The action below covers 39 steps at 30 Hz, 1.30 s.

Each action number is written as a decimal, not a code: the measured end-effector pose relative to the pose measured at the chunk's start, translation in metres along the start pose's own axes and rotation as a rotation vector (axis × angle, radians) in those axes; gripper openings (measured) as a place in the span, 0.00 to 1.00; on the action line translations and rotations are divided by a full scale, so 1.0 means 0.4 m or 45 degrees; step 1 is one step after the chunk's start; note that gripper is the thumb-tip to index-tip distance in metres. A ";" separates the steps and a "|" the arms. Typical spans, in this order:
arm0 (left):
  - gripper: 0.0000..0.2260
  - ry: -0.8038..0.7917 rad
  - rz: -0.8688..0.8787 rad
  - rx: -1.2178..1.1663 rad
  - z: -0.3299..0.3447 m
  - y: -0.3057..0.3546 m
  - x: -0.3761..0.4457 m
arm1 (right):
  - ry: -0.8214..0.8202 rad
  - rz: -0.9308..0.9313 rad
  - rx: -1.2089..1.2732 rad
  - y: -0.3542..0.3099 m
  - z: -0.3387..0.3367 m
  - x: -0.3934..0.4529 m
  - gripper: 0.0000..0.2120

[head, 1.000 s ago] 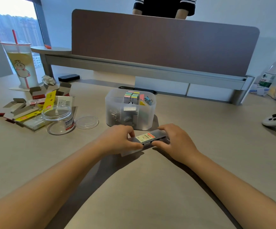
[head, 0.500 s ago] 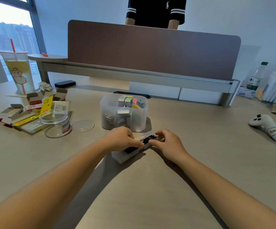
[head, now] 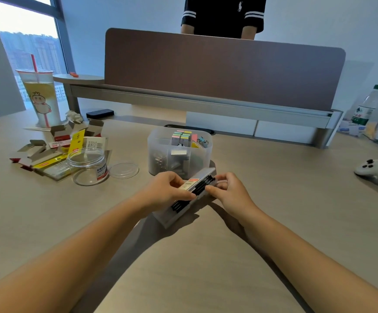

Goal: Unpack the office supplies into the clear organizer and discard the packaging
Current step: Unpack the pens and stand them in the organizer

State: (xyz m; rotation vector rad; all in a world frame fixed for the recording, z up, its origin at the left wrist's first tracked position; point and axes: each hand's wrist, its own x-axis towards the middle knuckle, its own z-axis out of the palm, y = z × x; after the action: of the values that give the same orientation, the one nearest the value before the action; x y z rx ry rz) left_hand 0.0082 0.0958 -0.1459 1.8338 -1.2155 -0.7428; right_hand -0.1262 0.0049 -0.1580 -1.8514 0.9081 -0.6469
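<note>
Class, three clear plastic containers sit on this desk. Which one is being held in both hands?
The long pen box, nearest the camera, gripped by the left hand and right hand. The round jar and organizer stand untouched.

beige desk [head: 274, 199] | brown divider panel [head: 224, 71] | window [head: 25, 37] left, daylight

Both hands [head: 200, 192] on pen box [head: 184, 201]
</note>
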 end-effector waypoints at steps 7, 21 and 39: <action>0.18 0.026 0.024 -0.171 0.018 0.011 -0.006 | -0.093 0.256 0.686 -0.039 0.033 -0.001 0.20; 0.44 -0.163 0.135 -0.029 -0.069 -0.001 -0.038 | -0.230 0.108 0.469 -0.043 0.050 0.034 0.21; 0.21 -0.049 0.047 0.189 -0.142 -0.029 -0.005 | -0.479 -0.083 0.207 -0.066 0.083 0.052 0.06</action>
State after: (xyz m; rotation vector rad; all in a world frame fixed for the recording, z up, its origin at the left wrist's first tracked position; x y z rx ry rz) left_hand 0.0589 0.1171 -0.1269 1.9194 -1.3574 -0.6863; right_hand -0.0809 0.0125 -0.1469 -1.7816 0.5349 -0.3788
